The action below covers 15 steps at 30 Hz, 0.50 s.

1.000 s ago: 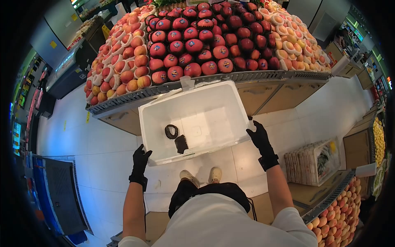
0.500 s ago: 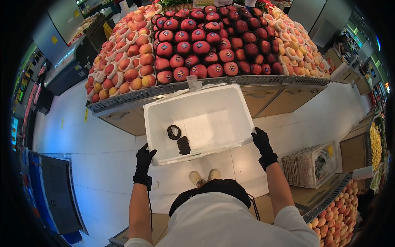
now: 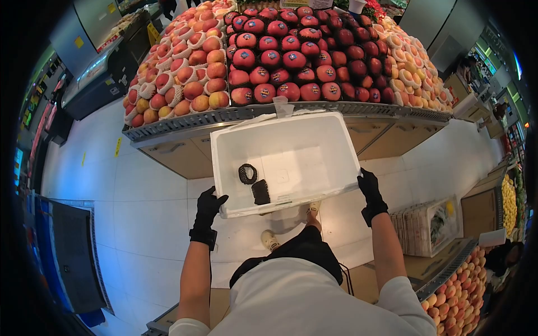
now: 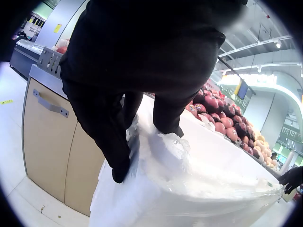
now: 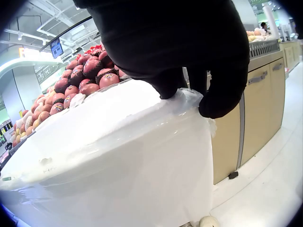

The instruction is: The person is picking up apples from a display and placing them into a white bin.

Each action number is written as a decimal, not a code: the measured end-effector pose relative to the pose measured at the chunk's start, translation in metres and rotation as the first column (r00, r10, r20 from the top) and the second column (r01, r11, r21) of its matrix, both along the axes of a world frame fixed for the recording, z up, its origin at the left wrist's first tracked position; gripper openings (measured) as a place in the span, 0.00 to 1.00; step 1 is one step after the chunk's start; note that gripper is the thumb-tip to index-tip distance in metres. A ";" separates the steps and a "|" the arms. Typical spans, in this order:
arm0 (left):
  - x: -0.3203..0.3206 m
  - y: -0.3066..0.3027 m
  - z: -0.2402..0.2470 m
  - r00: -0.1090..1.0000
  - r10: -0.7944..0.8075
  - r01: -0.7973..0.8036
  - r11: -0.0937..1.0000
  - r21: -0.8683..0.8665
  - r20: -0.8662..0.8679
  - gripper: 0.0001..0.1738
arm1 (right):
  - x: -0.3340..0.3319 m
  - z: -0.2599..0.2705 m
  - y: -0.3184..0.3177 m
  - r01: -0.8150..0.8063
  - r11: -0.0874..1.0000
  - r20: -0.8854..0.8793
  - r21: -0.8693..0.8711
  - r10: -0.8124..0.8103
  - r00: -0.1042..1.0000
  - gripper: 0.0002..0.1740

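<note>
A white foam box (image 3: 314, 150) is held in front of the fruit stand, with two black mesh sleeves, one ring-like (image 3: 247, 173) and one flat (image 3: 260, 192), on its bottom. The black-gloved left hand (image 3: 208, 213) grips the near left corner; in the left wrist view its fingers (image 4: 120, 165) straddle the box wall (image 4: 156, 189). At the near right corner the gloved right hand (image 3: 372, 193) pinches the rim, and in the right wrist view its fingers (image 5: 220, 97) bend over the taped edge of the box (image 5: 142, 156).
Stickered red fruit (image 3: 293, 60) and netted peaches (image 3: 193, 89) fill the stand behind the box, above wooden cabinets (image 3: 176, 157). Stacked crates (image 3: 414, 229) stand at right, more peaches (image 3: 457, 291) at lower right, and a dark blue-edged cart (image 3: 73, 255) at left.
The box and both hands have shifted right in the head view, the hands still at the same corners. The feet have moved apart, one now farther forward. The sleeves remain inside.
</note>
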State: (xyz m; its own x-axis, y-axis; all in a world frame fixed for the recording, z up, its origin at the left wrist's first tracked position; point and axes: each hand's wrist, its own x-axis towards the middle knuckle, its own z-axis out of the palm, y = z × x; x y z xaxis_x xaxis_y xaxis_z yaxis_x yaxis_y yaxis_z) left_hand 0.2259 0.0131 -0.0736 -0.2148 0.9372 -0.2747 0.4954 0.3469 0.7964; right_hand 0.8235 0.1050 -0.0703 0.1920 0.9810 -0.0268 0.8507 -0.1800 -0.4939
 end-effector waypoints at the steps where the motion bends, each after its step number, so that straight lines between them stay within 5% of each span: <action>1: 0.005 -0.001 0.015 0.999 0.031 -0.030 0.999 -0.039 0.042 0.34 | -0.002 0.004 0.000 -0.002 1.000 0.036 -0.011 0.002 0.999 0.26; 5: 0.009 -0.004 0.022 0.998 0.035 -0.033 0.999 -0.039 0.056 0.35 | 0.003 -0.003 0.000 -0.036 0.999 0.102 0.015 0.034 0.994 0.27; 8: 0.001 -0.002 0.017 0.993 -0.022 0.028 0.998 0.052 -0.116 0.32 | -0.008 0.016 -0.002 0.100 0.970 -0.111 -0.220 -0.127 0.986 0.27; 15: -0.024 0.000 -0.008 0.943 0.007 0.046 0.987 0.152 -0.333 0.38 | -0.036 0.045 -0.038 0.126 0.945 -0.190 -0.302 -0.189 0.963 0.28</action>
State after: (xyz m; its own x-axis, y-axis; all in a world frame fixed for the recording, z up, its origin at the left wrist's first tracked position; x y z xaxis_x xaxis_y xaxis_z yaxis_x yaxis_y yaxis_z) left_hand 0.2018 0.0134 -0.0814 -0.2496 0.9675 -0.0415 0.7461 0.2194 0.6286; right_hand 0.7873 0.0669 -0.0253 0.3025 0.8836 -0.3574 0.6801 -0.4628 -0.5686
